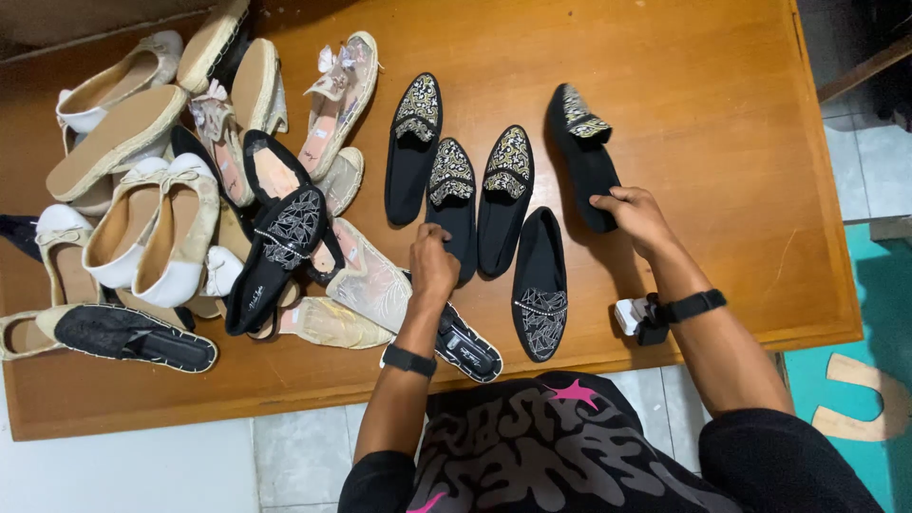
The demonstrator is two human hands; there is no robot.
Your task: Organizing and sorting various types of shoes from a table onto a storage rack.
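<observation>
While the bench point(665, 57) holds a pile of pale shoes point(142, 190) at its left end, black flats sit in a row mid-bench. Right hand point(635, 211) is clamped on the heel of the far-right flat point(581, 152); left hand point(433, 261) is closed on another flat's point(454, 195) heel. Prob. light, soft fabric w/ stiffer soles; heel's the best hold, beaded toes may snag.

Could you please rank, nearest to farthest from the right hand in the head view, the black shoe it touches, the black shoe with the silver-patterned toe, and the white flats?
From the right hand:
1. Black shoe it touches, rightmost of the row.
2. Silver-toed black shoe, just left of the hand.
3. White flats, far left in the pile.
</observation>
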